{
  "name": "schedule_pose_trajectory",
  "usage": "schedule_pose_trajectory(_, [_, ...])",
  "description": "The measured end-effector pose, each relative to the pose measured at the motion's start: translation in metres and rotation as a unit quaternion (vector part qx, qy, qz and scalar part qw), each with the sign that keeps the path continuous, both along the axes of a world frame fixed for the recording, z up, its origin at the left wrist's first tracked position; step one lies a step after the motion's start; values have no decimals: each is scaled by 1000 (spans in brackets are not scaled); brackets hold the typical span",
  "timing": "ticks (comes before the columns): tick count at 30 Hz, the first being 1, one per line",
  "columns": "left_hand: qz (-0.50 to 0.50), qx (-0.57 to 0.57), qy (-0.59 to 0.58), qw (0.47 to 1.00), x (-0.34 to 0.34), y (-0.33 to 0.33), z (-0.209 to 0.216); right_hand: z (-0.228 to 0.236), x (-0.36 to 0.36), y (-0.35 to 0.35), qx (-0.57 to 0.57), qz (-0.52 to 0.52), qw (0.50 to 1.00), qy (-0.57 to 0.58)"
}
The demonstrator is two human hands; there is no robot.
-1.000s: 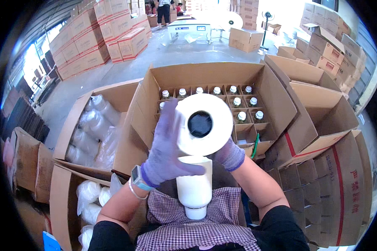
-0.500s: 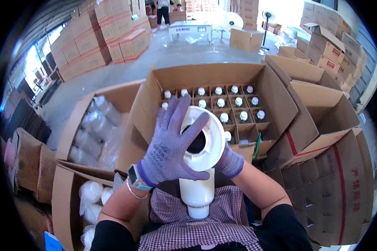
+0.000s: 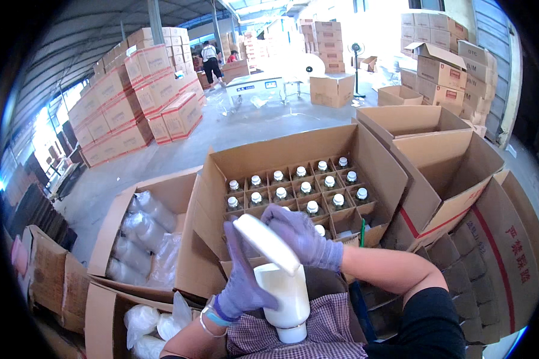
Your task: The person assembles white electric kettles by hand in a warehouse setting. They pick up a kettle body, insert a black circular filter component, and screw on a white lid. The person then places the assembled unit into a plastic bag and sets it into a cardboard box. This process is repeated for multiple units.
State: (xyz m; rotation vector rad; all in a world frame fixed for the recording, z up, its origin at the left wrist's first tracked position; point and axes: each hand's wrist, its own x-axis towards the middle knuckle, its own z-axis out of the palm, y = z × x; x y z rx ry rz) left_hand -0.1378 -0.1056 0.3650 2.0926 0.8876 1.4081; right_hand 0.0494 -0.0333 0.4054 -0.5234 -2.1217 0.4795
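A white plastic bottle point(image 3: 286, 299) stands upside down against my chest, cap end down. My left hand point(image 3: 241, 281), in a purple glove, grips its side. My right hand point(image 3: 299, 234), also gloved, presses a white roll of labels point(image 3: 266, 243) tilted across the bottle's upturned base. Just beyond my hands is an open cardboard box point(image 3: 377, 161) with a divider grid that holds several white-capped bottles point(image 3: 305, 187).
Open cartons point(image 3: 120, 221) of clear-bagged items point(image 3: 139, 239) lie to my left. More open cardboard boxes point(image 3: 455, 161) stand on my right. Stacks of sealed cartons point(image 3: 132, 107) line the concrete floor beyond, and two people point(image 3: 210, 60) stand far back.
The label roll, earlier held with its hollow core toward me, has tipped edge-on and come down onto the bottle's base. My left hand slid from the roll to the bottle's side.
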Motion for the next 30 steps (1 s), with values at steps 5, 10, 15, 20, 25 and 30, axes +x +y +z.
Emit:
schedule_pose_trajectory(5, [105, 153, 225, 956, 3, 11, 2, -53, -10, -21, -102, -10, 990, 101])
schedule_pose_trajectory(10, [-211, -348, -313, 858, 20, -28, 17, -21, 7, -5, 202, -17, 979, -31])
schedule_pose_trajectory(15, [-144, -327, -328, 874, -9, -17, 0, -1, 2, -24, -63, 55, 996, 39])
schedule_pose_trajectory(20, [-93, -227, -157, 957, -26, -16, -21, 30, -1, -38, -563, 76, 821, -54])
schedule_pose_trajectory(25, [-63, -162, 37, 984, -38, -18, -26, 13, -8, -44, -275, 95, 957, -21])
schedule_pose_trajectory(30, [-89, -305, -22, 948, -36, -27, 6, 11, -6, -49, 115, 67, 984, -116])
